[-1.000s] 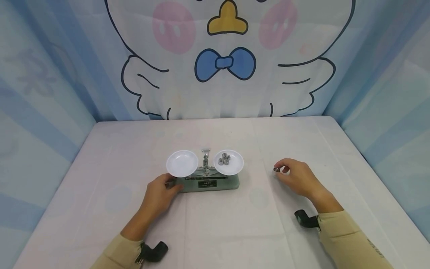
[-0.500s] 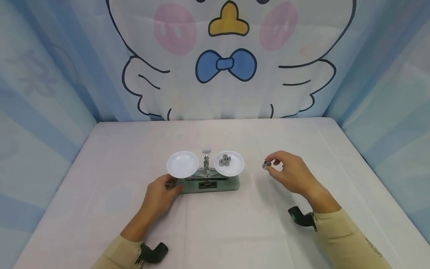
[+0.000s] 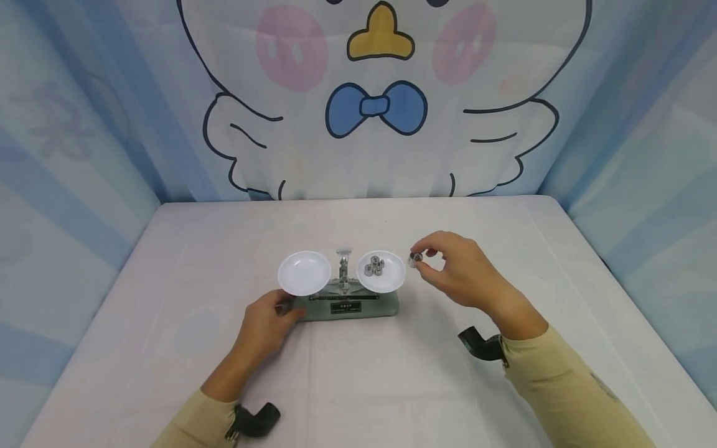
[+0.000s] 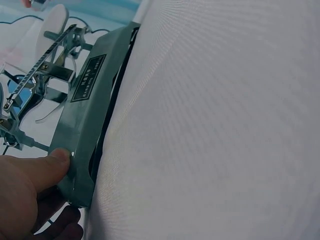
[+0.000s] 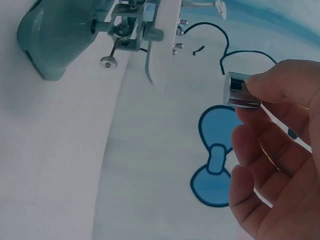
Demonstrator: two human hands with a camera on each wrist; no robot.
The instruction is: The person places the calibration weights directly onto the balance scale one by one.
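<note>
A green two-pan balance scale point(image 3: 358, 310) stands on the table, with a white left pan point(image 3: 304, 274) holding nothing. Several small metal weights point(image 3: 374, 266) sit together on its white right pan point(image 3: 396, 276). My left hand point(image 3: 264, 325) grips the left end of the base; in the left wrist view the thumb point(image 4: 56, 166) presses on its green face and the other fingers are partly hidden round the end. Between thumb and fingertips my right hand point(image 3: 462, 274) pinches a shiny cylindrical weight point(image 5: 242, 91), right beside the right pan's outer rim.
White cloth covers the table point(image 3: 347, 386). A printed curtain point(image 3: 375, 168) with a cartoon figure and blue bow tie rises behind its far edge, and blue-and-white curtains hang on both sides. Dark wrist devices point(image 3: 256, 420) sit at both sleeves.
My right hand has carried the weight leftward and up from the right side of the table to the right pan's edge. The left hand and the scale have stayed in place.
</note>
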